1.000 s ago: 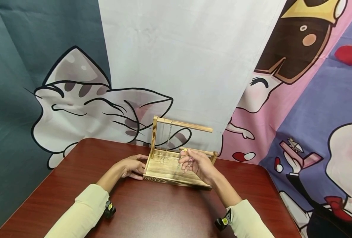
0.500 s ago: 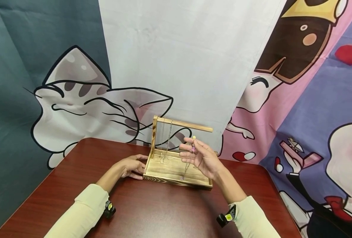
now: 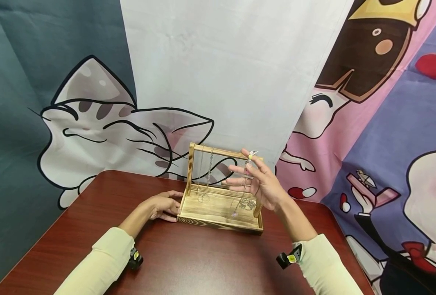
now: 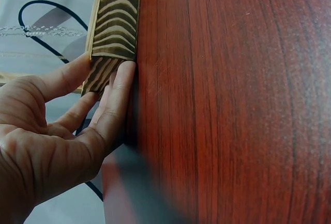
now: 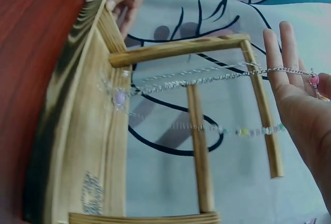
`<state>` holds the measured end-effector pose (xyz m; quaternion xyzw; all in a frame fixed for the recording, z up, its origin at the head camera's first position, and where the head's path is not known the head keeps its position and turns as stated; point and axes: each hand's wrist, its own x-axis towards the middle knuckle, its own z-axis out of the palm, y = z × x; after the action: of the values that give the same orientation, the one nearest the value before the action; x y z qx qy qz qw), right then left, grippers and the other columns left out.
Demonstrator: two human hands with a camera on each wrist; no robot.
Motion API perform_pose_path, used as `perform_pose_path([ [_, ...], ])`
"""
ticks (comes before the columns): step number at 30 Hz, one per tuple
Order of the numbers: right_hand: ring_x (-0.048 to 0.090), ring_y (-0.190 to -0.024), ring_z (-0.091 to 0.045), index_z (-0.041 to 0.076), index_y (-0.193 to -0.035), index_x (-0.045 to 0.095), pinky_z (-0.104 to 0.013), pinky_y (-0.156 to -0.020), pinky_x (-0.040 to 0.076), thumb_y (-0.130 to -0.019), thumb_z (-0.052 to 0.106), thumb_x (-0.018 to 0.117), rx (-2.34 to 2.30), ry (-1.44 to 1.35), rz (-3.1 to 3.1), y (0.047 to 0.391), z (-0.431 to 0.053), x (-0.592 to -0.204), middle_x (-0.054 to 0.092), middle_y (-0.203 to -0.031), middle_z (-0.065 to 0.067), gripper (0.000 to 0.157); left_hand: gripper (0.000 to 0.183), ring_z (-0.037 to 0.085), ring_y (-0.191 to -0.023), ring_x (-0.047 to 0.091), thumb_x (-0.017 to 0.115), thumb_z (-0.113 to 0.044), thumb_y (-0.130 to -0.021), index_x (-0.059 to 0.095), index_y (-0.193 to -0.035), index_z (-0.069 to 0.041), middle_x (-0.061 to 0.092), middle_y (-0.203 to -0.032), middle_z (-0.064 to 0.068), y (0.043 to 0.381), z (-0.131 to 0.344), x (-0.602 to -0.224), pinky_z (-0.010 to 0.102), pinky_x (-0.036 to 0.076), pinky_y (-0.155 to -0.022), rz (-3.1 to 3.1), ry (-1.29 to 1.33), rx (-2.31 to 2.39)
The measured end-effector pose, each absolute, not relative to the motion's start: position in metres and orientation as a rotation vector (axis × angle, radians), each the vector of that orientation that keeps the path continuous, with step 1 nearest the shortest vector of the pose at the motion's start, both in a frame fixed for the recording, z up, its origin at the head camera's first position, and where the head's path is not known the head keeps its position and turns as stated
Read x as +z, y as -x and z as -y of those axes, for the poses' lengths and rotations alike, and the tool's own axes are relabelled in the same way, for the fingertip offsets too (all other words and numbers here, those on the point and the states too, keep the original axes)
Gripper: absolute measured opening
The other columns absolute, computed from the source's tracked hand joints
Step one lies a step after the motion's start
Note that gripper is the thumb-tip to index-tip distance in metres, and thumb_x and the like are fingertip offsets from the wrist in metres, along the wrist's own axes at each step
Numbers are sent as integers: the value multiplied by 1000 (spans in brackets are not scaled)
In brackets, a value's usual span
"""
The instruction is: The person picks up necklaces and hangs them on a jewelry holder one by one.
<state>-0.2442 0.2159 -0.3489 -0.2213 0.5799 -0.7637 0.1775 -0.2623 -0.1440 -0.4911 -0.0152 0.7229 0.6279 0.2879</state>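
Note:
A wooden jewelry stand (image 3: 218, 211) has a shallow tray, an upper bar (image 3: 227, 153) and a shorter, lower bar. My left hand (image 3: 164, 206) grips the tray's left end; in the left wrist view the thumb is on the upper edge and fingers (image 4: 116, 97) are at the lower side. Near the upper bar's right end, my right hand (image 3: 262, 182) pinches a beaded chain necklace (image 3: 245, 189) between thumb and forefinger, other fingers extended. The necklace's lilac pendant (image 5: 120, 98) hangs over the tray. Yellow and pale beads (image 5: 243, 131) show beside the bar in the right wrist view.
Silver chains (image 3: 209, 169) hang from the upper bar's left part. A small heap of chain (image 3: 247, 204) lies in the tray's right side. The stand is on a red-brown table (image 3: 188, 262), with a printed cloth (image 3: 218, 73) behind it.
My right hand has risen and moved right with the necklace, from over the tray to the upper bar's right end. The chain heap has come into sight. My left hand stays put.

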Motion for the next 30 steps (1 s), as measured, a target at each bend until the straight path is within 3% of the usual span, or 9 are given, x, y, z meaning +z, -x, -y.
perform_pose_path([
  [7, 85, -112, -33, 28, -180, 22, -57, -102, 68, -125, 26, 38, -2168, 604, -1727, 248, -224, -329, 75, -147, -12, 58, 89, 24, -99, 73, 63, 15, -90, 33, -172, -4, 66, -136, 26, 262, 144, -490, 42, 70, -83, -1936, 48, 1675],
  [11, 85, -112, -33, 24, -182, 18, -56, -100, 69, -124, 25, 37, -2175, 640, -1752, 251, -230, -316, 70, -153, -20, 60, 89, 24, -100, 73, 62, 15, -91, 32, -172, -4, 66, -136, 26, 263, 144, -490, 41, 70, -83, -1938, 43, 1675],
  [20, 85, -109, -32, 20, -182, 10, -52, -94, 71, -124, 23, 39, -2259, 685, -1757, 262, -243, -289, 79, -139, -9, 65, 89, 22, -98, 74, 62, 16, -91, 32, -172, -4, 67, -134, 25, 263, 143, -491, 41, 70, -83, -1936, 39, 1675],
  [30, 86, -106, -29, 23, -182, 15, -49, -93, 71, -124, 19, 34, -2336, 642, -1800, 285, -254, -280, 82, -134, -8, 61, 88, 22, -98, 73, 62, 15, -91, 32, -172, -4, 66, -135, 25, 262, 144, -491, 42, 70, -84, -1934, 36, 1678],
])
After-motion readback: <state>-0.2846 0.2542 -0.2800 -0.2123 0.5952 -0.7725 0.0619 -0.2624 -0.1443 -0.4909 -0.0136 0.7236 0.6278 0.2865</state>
